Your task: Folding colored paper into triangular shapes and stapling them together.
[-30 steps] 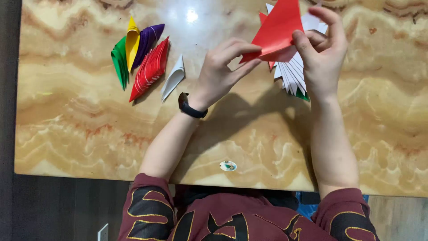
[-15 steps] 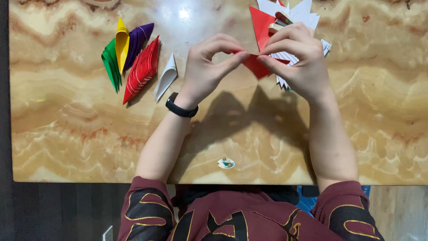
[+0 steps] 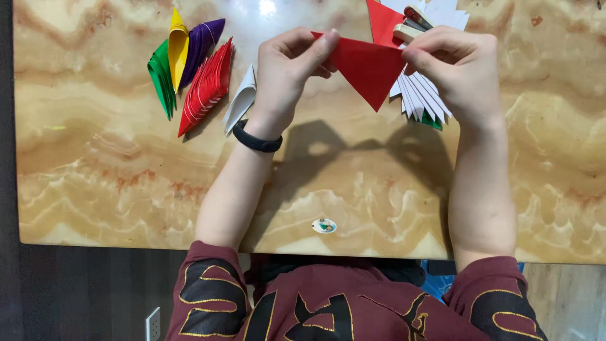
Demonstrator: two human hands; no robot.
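Note:
Both hands hold a red paper triangle (image 3: 369, 68) above the marbled table (image 3: 113, 183), its point turned down toward me. My left hand (image 3: 291, 71), with a black band on its wrist, pinches the triangle's left corner. My right hand (image 3: 459, 71) pinches the right corner. Under my right hand lies a fanned stack of white paper pieces (image 3: 421, 101) with a bit of green beneath. Another red sheet (image 3: 384, 20) lies at the far edge.
At the left lie folded paper pieces: green (image 3: 161, 79), yellow (image 3: 178, 43), purple (image 3: 202, 43), a red stack (image 3: 207, 88) and a white one (image 3: 241, 100). A small round sticker (image 3: 324, 225) sits near the table's front edge. A small stick-like object (image 3: 413, 24) rests by the white papers.
The red paper has gone from raised upright in my right hand to held flat between both hands, folded into a triangle pointing down. Both hands moved closer to me.

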